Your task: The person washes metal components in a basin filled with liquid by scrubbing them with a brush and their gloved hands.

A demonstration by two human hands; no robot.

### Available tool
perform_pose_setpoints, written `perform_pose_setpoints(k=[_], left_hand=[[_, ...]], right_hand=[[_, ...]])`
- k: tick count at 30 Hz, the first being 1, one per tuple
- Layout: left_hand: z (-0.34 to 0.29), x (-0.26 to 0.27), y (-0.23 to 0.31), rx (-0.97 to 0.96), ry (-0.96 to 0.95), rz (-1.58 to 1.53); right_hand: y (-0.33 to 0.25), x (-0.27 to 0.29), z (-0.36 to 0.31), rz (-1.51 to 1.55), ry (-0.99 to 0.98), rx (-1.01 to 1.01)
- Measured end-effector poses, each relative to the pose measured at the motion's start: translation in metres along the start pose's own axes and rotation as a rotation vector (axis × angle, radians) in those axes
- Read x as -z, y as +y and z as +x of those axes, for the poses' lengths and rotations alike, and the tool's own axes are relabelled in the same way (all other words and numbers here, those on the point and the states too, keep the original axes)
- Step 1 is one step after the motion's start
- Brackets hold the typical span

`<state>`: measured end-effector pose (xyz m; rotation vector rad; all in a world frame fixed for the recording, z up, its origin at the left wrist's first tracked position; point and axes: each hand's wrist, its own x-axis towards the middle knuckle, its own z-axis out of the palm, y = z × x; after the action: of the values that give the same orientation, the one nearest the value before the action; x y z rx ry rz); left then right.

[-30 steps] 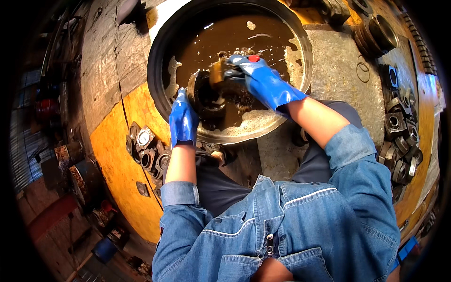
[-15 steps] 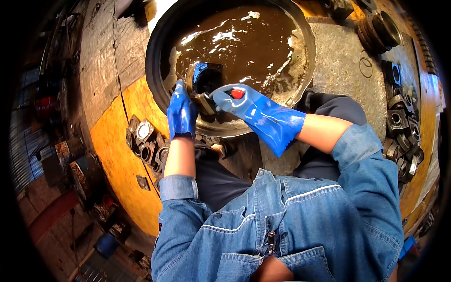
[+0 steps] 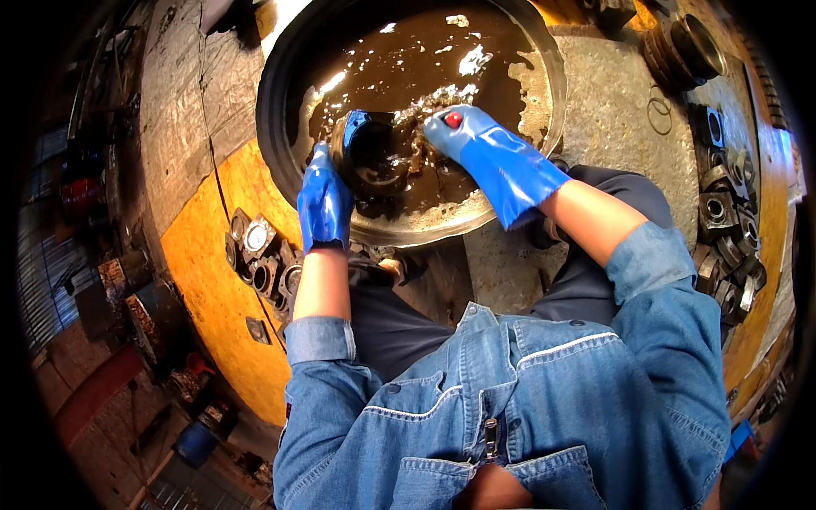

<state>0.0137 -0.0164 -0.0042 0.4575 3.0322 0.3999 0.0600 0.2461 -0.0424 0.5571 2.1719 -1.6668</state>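
Observation:
A wide, dark round basin (image 3: 270,127) of murky brown liquid (image 3: 399,55) stands in front of me. At its near left side my left hand (image 3: 325,202), in a blue rubber glove, is closed on the edge of a hollow, ring-like metal part (image 3: 342,146), tilted and partly in the liquid. My right hand (image 3: 493,153), gloved alike, is closed round a tool with a red handle end (image 3: 454,120). The tool's working end is hidden by the glove and the splashing liquid, to the right of the metal part.
Several metal parts (image 3: 265,274) lie on the yellow board (image 3: 212,314) at left. More metal housings (image 3: 716,206) are piled at far right. A ribbed metal cylinder (image 3: 680,53) stands at upper right, near thin rings (image 3: 660,116) on the grey slab (image 3: 608,102).
My right hand has moved right and away from me, off the metal part's near edge and into the splashing liquid. My left hand keeps its hold, with the part slightly shifted.

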Motion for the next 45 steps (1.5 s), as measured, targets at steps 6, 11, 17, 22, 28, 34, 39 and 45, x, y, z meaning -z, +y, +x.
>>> perform_pose_setpoints(k=[6,11,17,22,28,34,39,45], left_hand=[[0.002,-0.012,-0.012,0.014,0.026,-0.157],[0.001,-0.018,-0.024,0.007,0.058,-0.313],[0.001,-0.002,0.003,0.013,0.015,-0.079],[0.002,-0.011,-0.011,-0.064,0.07,-0.015],[0.002,-0.004,-0.001,-0.064,0.029,-0.033],[0.004,-0.009,-0.009,-0.039,0.025,-0.055],[0.006,-0.014,-0.015,-0.007,-0.004,-0.045],[0.008,-0.012,-0.01,-0.039,-0.018,-0.077]], right_hand=[[-0.019,-0.029,-0.007,0.67,-0.11,0.168],[-0.011,-0.039,-0.022,0.688,-0.28,0.261],[0.005,-0.04,-0.035,0.217,-0.217,0.176],[-0.003,-0.037,-0.022,-0.36,-0.063,0.386],[-0.004,-0.013,0.011,0.092,0.191,0.253],[0.005,-0.003,0.015,0.249,0.042,0.111],[0.013,-0.011,-0.002,0.088,-0.06,0.015],[-0.005,0.009,-0.026,0.734,-0.146,-0.005]])
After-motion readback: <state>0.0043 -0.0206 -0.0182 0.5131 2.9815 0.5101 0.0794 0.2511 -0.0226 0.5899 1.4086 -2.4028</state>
